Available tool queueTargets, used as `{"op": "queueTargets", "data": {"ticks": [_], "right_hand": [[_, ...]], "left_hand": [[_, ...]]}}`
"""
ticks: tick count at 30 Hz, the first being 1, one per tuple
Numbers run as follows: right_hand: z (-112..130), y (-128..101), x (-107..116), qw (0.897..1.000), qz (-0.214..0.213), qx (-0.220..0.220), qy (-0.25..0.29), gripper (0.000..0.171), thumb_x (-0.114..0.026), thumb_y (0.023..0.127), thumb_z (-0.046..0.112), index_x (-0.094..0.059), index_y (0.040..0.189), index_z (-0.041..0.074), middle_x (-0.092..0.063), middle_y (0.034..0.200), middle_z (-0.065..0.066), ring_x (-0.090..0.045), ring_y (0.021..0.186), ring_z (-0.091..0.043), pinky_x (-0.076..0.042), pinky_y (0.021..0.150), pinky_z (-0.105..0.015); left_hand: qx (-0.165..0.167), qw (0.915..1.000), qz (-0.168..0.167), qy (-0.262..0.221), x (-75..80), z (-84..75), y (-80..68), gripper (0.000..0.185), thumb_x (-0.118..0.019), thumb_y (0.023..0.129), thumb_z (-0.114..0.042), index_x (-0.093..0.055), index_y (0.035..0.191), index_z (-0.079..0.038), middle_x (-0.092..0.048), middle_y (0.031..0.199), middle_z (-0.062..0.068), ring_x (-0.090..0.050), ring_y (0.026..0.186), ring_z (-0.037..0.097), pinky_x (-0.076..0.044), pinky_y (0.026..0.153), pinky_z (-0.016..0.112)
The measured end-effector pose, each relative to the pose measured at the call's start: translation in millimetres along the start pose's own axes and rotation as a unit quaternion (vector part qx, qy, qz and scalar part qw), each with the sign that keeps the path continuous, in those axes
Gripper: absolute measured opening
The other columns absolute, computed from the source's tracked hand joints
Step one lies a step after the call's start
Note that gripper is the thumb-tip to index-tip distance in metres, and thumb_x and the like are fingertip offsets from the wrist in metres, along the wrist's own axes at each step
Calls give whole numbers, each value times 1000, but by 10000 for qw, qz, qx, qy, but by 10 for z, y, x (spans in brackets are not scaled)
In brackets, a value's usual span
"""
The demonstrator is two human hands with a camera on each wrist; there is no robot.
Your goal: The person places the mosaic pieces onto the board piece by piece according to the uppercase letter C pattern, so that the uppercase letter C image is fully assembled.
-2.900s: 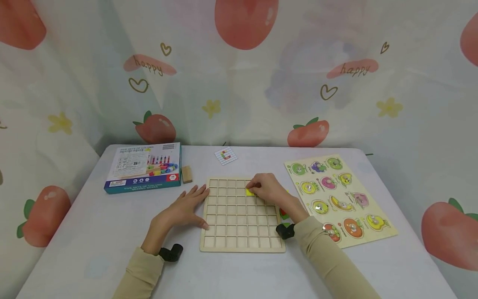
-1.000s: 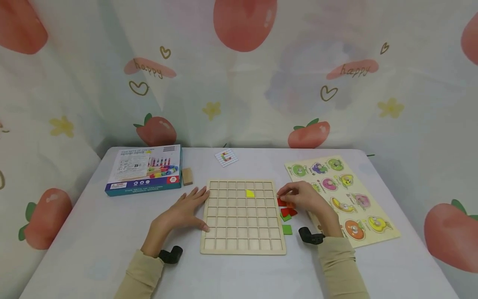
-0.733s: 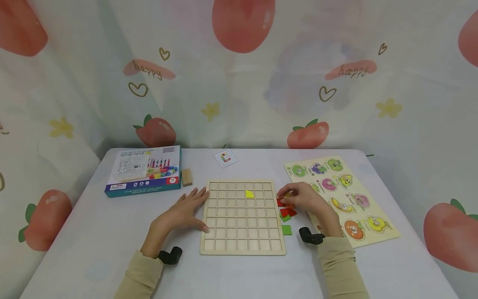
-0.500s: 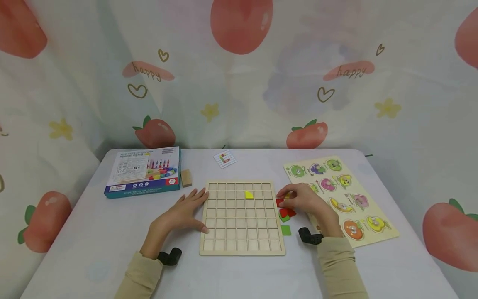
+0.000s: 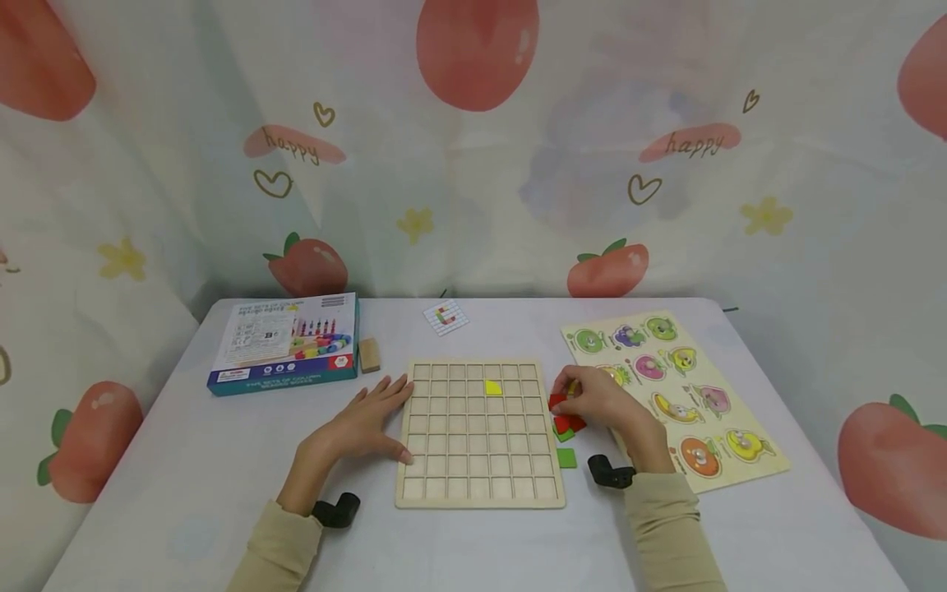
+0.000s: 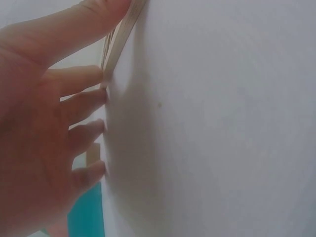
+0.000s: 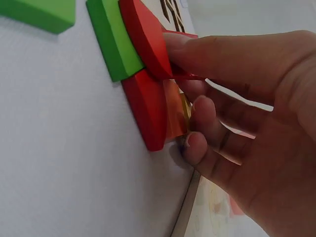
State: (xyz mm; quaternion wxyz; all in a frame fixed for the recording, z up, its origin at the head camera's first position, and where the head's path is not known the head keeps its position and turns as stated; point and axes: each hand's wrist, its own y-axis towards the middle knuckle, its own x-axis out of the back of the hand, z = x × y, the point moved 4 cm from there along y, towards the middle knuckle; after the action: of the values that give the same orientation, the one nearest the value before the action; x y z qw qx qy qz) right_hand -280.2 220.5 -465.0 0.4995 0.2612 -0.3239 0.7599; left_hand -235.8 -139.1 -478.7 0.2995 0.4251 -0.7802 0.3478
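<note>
A wooden grid board point(image 5: 479, 503) lies in the middle of the table, with one yellow tile point(image 5: 493, 387) in a cell of its second row. Spread along the board's left edge, my left hand point(image 5: 362, 422) touches it with thumb and fingertips. My right hand point(image 5: 602, 400) is at the small pile right of the board, pinching a red tile point(image 5: 557, 401) between thumb and index finger. In the right wrist view, other red tiles point(image 7: 148, 111), a green tile point(image 7: 112, 42) and an orange tile point(image 7: 174, 108) lie close by. The fingers partly hide the pinched tile.
A fruit puzzle board point(image 5: 684, 403) lies at the right, partly behind my right hand. At the back left are a boxed bead set point(image 5: 284, 341) and a small wooden block point(image 5: 369, 355). A pattern card point(image 5: 446, 316) lies behind the grid board. A separate green tile point(image 5: 566, 458) lies nearer the front.
My right hand has left the yellow tile in the grid and moved right to the pile, where its fingers have closed on a red tile. The left hand has stayed at the board's edge.
</note>
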Motion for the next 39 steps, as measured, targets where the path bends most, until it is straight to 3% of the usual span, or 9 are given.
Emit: {"op": "queueTargets", "data": {"ticks": [10, 17, 24, 29, 39], "right_hand": [[-31, -7, -1, 9996, -236, 58, 149, 7, -75, 93, 13, -71, 98, 10, -67, 87, -4, -59, 81, -19, -53, 75, -30], [2, -12, 8, 9986, -316, 171, 377, 20, -70, 98, 15, -72, 118, 12, -71, 102, -7, -64, 92, -21, -57, 82, -29], [102, -11, -10, 9951, -304, 618, 706, 22, -68, 99, 12, -72, 119, 6, -74, 108, -11, -69, 96, -22, -57, 84, -27], [114, 15, -26, 9935, -284, 504, 985, 25, -67, 100, 11, -69, 123, 1, -74, 108, -13, -72, 92, -21, -56, 81, -23], [215, 45, -76, 9929, -555, 306, 1005, 30, -68, 99, 12, -70, 128, 5, -77, 113, -12, -72, 101, -21, -54, 97, -41]], "left_hand": [[50, 10000, -51, 45, -45, 30, -19, 112, -92, 72, -41, -32, 162, -11, -21, 172, 9, -7, 161, 36, -3, 128, 61], [0, 10000, -44, 68, -50, 45, -11, 111, -91, 73, -42, -31, 162, -11, -20, 172, 8, -7, 161, 36, -3, 128, 61], [-47, 9999, -48, 94, -30, 49, -19, 111, -91, 74, -41, -31, 162, -9, -20, 172, 10, -7, 161, 37, -3, 128, 61], [-136, 9999, -58, 82, -8, 25, -18, 110, -91, 76, -40, -30, 162, -8, -20, 172, 11, -8, 160, 38, -4, 128, 61], [-134, 9999, -30, 68, 0, -1, -18, 110, -90, 76, -42, -30, 162, -8, -19, 172, 12, -7, 160, 38, -2, 128, 61]]}}
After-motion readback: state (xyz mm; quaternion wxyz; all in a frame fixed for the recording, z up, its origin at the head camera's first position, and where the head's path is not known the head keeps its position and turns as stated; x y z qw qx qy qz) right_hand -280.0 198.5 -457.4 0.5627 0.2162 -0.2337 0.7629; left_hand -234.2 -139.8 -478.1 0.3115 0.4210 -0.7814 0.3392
